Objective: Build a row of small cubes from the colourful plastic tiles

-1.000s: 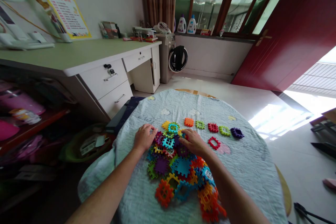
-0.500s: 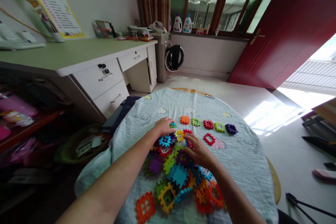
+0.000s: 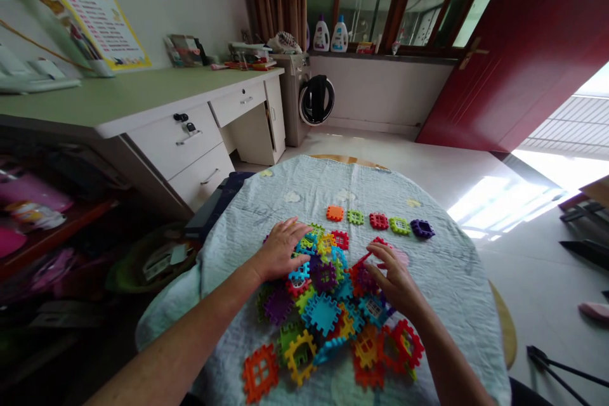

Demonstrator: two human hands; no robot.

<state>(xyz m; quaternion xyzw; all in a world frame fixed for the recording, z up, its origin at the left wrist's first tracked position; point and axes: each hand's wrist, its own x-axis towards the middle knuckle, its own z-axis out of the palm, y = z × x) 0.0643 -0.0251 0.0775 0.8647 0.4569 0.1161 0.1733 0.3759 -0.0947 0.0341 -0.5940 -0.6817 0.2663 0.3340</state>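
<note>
A pile of colourful notched plastic building tiles lies on the cloth-covered table. My left hand (image 3: 280, 250) rests on the pile's left side, fingers apart, by light blue tiles (image 3: 301, 271). My right hand (image 3: 394, 279) is at the pile's right edge, fingers bent around a thin red tile (image 3: 362, 260) seen edge-on. Behind its fingertips another red tile (image 3: 382, 241) is partly hidden. Nearby in the pile are a purple tile (image 3: 325, 277), a solid blue tile (image 3: 322, 313) and a yellow frame tile (image 3: 299, 355).
Beyond the pile, an orange tile (image 3: 335, 213), green tiles, a red tile (image 3: 379, 221) and a dark purple tile (image 3: 422, 228) form a row on the tablecloth (image 3: 442, 304). A desk (image 3: 143, 92) stands at the left, a washing machine (image 3: 295, 95) behind. At lower right is a black stand (image 3: 537, 355).
My left hand has drawn back toward me and left, its fingers spreading. My right hand has moved right, away from the pile's middle, with the red tile, uncovering purple and blue tiles.
</note>
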